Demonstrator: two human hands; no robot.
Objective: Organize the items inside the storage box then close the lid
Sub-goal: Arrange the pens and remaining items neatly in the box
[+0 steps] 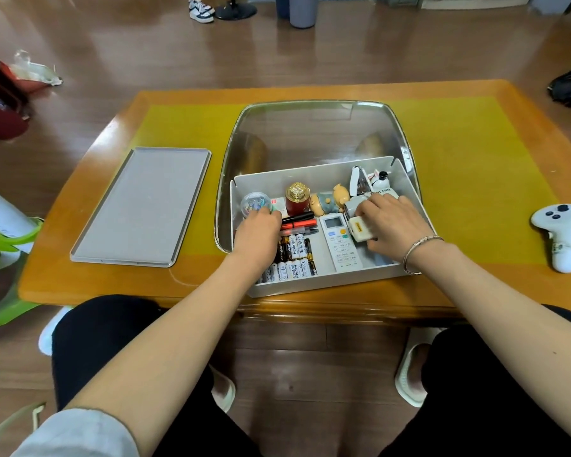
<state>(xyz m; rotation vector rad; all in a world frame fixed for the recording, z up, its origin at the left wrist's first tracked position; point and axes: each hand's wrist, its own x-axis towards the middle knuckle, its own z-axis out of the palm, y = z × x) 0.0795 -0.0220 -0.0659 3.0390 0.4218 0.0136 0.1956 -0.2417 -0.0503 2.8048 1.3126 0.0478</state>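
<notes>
Fingers of the right hand curled over a small cream rectangular gadget with a yellow label, seemingly gripping it; left hand knuckles-up at the box's left side, fingertips hidden, grip impossible to tell. Open grey plastic storage box at the near edge of the orange wooden table, holding black-and-white batteries, a white remote control and red-and-black pens. Still sorting, by the look of it. Next: settling the gadget, then fetching the flat grey lid lying well apart to the left.
</notes>
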